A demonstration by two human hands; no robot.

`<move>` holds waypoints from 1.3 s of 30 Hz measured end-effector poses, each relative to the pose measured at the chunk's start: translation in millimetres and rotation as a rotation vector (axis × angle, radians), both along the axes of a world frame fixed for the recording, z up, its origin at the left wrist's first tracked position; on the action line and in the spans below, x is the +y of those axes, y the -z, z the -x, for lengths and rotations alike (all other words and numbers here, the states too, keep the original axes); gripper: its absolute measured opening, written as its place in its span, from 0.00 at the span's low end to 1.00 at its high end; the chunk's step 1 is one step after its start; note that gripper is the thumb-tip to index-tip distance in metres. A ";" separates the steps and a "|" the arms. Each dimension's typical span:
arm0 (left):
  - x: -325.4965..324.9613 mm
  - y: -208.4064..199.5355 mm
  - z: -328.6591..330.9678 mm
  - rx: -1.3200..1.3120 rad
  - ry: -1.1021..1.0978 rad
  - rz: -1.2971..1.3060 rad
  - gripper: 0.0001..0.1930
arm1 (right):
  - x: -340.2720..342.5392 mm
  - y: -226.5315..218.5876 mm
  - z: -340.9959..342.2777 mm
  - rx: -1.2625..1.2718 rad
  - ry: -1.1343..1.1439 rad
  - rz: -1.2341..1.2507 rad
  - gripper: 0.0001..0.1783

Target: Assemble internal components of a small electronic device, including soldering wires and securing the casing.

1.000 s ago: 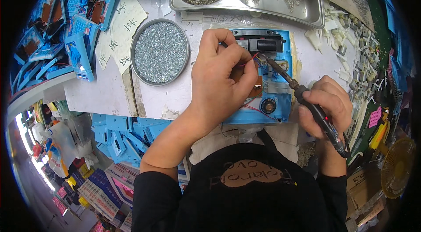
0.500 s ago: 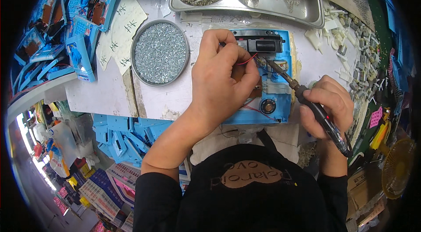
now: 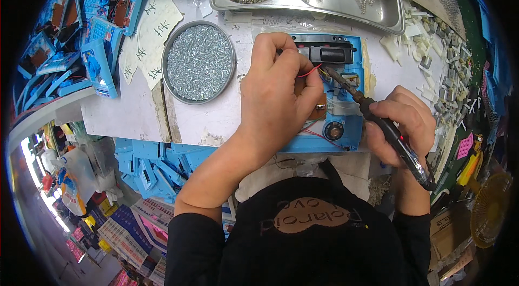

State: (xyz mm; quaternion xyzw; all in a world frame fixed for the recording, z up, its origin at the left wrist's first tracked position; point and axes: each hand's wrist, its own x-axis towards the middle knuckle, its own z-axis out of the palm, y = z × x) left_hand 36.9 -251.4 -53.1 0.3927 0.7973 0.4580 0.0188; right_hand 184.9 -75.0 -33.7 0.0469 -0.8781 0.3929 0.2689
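Shifted slightly toward the red wire since the earlier frame is the tip of the soldering iron; the left hand has hardly been displaced. The wire appears to be pinched between that hand's thumb and fingers, its end projecting beside the iron's tip; whether the two touch cannot be told. The iron's handle is gripped by the curled fingers and thumb of the right hand. An open blue casing is laid on the white worktable, partly covered by the left hand. Within it, a black rectangular part, a round speaker-like part and a brown board are already placed. Judged from this state, the red wire's joint is unfinished, and the casing is not yet closed.
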 end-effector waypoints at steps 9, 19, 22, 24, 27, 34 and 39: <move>0.7 -0.6 -1.4 -0.002 -0.006 0.002 0.06 | 2.2 -1.2 0.9 -0.002 0.004 -0.016 0.17; 1.6 0.5 -1.7 -0.006 -0.010 -0.006 0.06 | 5.0 -2.6 -4.6 -0.013 -0.006 -0.009 0.17; 1.7 0.6 -1.9 0.005 -0.015 -0.004 0.06 | 6.0 -2.4 -8.9 -0.003 0.002 0.000 0.16; 1.4 0.4 -2.8 0.016 -0.025 0.008 0.06 | 6.6 -1.6 -11.7 0.011 0.011 0.005 0.16; 2.7 0.2 -3.3 -0.007 -0.033 0.002 0.06 | 6.2 -1.5 -13.5 0.026 0.024 0.003 0.16; 3.5 -0.7 -5.5 -0.040 -0.054 0.006 0.06 | 8.4 -2.8 -17.1 0.036 0.035 -0.001 0.16; 3.1 2.9 -2.0 0.067 -0.024 0.002 0.06 | 9.2 -2.1 -19.3 0.041 0.042 0.005 0.15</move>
